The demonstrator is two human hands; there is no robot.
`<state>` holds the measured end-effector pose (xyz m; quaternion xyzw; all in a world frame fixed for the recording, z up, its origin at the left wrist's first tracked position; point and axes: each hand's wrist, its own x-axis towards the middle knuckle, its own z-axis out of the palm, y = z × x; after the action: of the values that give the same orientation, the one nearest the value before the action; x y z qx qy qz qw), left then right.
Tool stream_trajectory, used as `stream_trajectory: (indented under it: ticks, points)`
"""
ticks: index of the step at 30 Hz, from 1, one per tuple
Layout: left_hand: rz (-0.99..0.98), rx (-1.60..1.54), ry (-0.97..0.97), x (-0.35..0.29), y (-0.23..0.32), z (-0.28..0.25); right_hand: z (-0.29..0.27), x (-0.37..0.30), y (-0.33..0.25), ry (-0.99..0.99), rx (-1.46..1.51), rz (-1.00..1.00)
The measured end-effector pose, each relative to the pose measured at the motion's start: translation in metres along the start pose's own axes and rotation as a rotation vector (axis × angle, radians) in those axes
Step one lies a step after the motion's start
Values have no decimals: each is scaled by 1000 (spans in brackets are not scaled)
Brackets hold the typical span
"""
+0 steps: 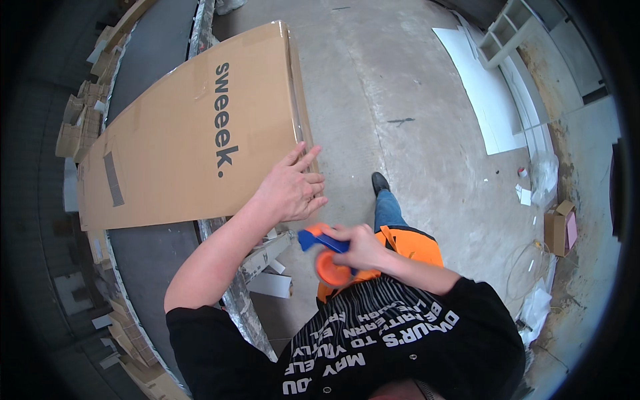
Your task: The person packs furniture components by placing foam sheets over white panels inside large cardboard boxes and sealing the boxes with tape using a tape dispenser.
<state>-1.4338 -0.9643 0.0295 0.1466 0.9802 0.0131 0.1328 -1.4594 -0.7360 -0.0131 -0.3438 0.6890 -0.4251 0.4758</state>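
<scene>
A large flat cardboard box point(167, 147) with dark printing lies across a dark conveyor. Its right end juts out past the conveyor's metal edge, and clear tape shines along that end. My left hand point(293, 190) rests on the box's near right corner, fingers spread over the edge. Just in front of my body, my right hand point(363, 248) is closed round the handle of a blue and orange tape dispenser point(325, 241). An orange roll core point(333, 268) shows beneath the handle, slightly blurred. The dispenser is apart from the box.
The dark conveyor point(157, 267) runs along my left, with stacked cardboard point(83, 123) beyond it. Off to the right, a white sheet point(480, 93) lies on the concrete floor point(427, 180). By the right wall are a small open carton point(559, 230) and clear plastic wrap point(537, 307).
</scene>
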Motion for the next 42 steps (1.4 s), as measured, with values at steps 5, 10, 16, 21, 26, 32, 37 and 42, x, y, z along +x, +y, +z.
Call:
stream_trajectory:
  ticks: [5,10,16,21,26,32,37,42]
  points:
    - [41,-17,-11,3,4,-2,68,81,-3,-204,-385,-56]
    - [-30,50,-46,-18,5,8,14,40,69,-200,267,-168]
    - [42,-168,315,-11,-6,23,-89,101,46,97,605,-53]
    - [79,-70,248,-12,-10,31,3,54,85,30,560,-221]
    - [110,-45,113,3,-13,19,45,88,23,-10,-286,-400]
    - [124,-98,129,14,-16,12,-21,82,36,-514,-349,-642]
    - [-11,4,-262,33,-28,-10,-168,80,58,-160,-461,-165]
    - [-291,531,-634,135,-130,-24,-248,117,51,246,-388,-90]
